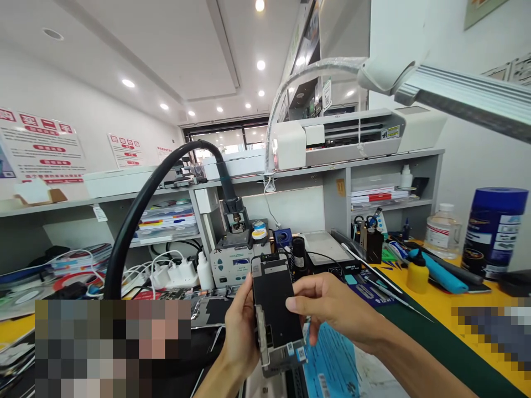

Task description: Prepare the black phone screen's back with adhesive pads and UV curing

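Observation:
My left hand (241, 337) is wrapped round the left edge of a phone screen assembly (274, 304), held tilted in front of me. Its black flat side faces me, with a metal bracket along the lower left and small printed stickers near the bottom. At the right edge, my right hand (326, 307) grips the same assembly, thumb tip on the black surface and the other fingers partly behind it. Below lies a pale phone (265, 387) with an "MI" mark, partly hidden. A light-blue printed packet (332, 359) lies beneath my right hand.
A thick black hose (141, 193) arches at left toward a soldering station (232, 265). A thin white pointed tool (398, 298) lies right of my right hand. Along the right stand a yellow bottle (417, 273), a clear jug (443, 229) and a blue spray can (493, 232). A lamp arm (468, 94) hangs overhead.

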A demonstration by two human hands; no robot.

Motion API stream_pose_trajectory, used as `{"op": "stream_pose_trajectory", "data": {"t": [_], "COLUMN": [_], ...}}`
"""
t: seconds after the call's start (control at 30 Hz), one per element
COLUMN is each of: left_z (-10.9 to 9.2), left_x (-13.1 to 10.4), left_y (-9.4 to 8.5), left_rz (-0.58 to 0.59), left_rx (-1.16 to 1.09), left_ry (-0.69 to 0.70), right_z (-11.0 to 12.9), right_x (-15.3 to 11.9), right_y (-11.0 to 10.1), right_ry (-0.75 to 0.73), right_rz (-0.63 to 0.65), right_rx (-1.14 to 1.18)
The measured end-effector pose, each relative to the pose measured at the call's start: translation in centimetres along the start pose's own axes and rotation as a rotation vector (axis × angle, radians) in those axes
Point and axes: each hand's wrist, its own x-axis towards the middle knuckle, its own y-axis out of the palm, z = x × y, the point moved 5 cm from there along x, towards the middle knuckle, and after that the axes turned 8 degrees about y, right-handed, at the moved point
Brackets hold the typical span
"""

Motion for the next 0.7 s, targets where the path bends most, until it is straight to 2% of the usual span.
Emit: {"op": "stream_pose_trajectory", "data": {"t": [0.7], "left_z": [-0.06], "left_x": [0.03], "left_y": [-0.08], "left_rz": [-0.01], "left_rx": [0.012], "left_ry": [0.039], "right_z": [-0.75], "right_x": [0.38], "right_y": [-0.16], "right_ry": [0.055], "right_rz": [-0.13], "right_rx": [0.082]}}
